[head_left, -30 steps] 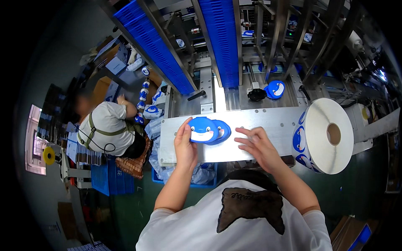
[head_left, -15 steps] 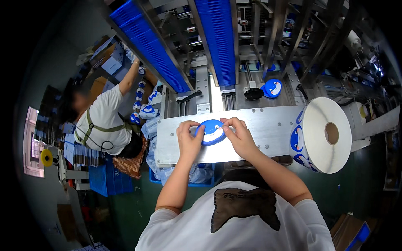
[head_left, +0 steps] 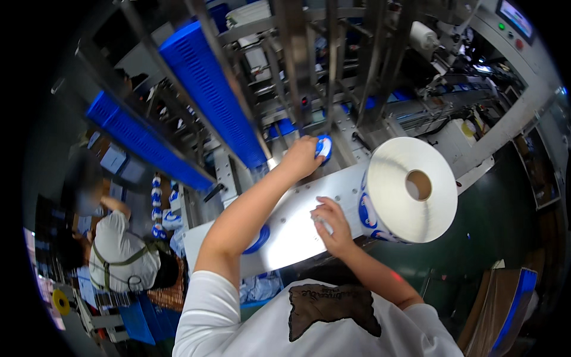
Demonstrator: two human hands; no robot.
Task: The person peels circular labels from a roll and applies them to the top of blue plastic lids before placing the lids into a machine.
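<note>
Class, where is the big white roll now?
In the head view, the roll is right of centre, at the right end of the metal plate, beside the right hand.

dark green floor (head_left: 476, 223); dim grey wall (head_left: 47, 149), bright window (head_left: 31, 253) at left rim.

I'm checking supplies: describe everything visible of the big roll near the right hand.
The big roll has a broad whitish face, apparently wound paper, around a brown, cardboard-like core. Blue-and-white cartoon prints show along its outer side. Thickly wound, face turned toward the camera, it sits by the metal plate's right end; the right hand isn't touching it.
</note>
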